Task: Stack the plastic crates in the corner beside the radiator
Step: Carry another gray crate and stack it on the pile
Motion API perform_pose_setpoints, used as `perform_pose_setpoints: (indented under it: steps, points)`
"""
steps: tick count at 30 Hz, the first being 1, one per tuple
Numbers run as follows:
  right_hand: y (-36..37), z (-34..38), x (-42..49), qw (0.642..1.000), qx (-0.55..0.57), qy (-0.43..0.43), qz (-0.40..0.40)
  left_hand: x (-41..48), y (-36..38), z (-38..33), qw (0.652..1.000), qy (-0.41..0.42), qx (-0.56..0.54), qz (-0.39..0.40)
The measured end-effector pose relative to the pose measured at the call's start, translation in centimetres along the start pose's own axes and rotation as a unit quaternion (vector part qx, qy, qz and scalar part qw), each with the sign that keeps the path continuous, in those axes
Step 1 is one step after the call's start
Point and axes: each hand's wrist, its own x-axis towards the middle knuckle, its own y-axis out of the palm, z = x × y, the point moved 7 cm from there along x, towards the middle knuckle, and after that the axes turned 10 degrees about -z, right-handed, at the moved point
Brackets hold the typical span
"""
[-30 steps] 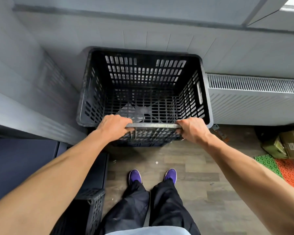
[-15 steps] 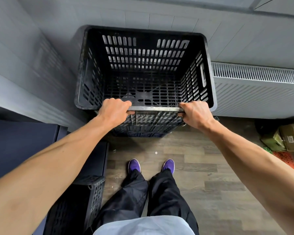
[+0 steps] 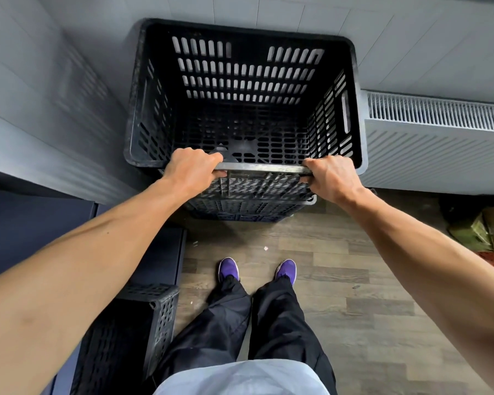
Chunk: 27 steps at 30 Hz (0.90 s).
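Both hands grip the black plastic crate [image 3: 241, 89] by its near rim; left hand [image 3: 190, 169] and right hand [image 3: 330, 176] have fingers curled round it.

Top crate [image 3: 240, 115] in the corner: back wall [image 3: 411, 38] behind, side wall [image 3: 54, 95] to its left, radiator [image 3: 439, 138] just beside it on the right. It sits on stacked crates [image 3: 254, 208] below. Left hand [image 3: 190, 169] and right hand [image 3: 332, 176] grip its near rim, well apart. Another crate [image 3: 157, 323] stands lower left beside the legs. Cardboard boxes [image 3: 491, 232] lie on the floor [image 3: 340, 280] far right, before the radiator.
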Motion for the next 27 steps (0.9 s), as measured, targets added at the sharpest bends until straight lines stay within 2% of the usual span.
perform_pose_setpoints:
  steps: [16,19,23,27]
  points:
    - [0.6,-0.6,-0.7,1.000,-0.007,-0.019,0.024,-1.1,-0.3,-0.7,0.994,-0.053,-0.091,-0.029]
    - [0.7,-0.6,-0.7,1.000,-0.005,-0.011,0.023,-1.4,-0.1,-0.6,0.989,-0.111,-0.090,-0.025]
    - [0.5,-0.6,-0.5,0.999,0.004,0.018,0.032,-1.8,0.2,-2.0,0.972,-0.229,-0.049,-0.014]
    - [0.5,0.4,0.2,0.997,-0.002,0.050,0.062,-1.5,0.3,-2.7,0.973,-0.228,-0.038,0.003]
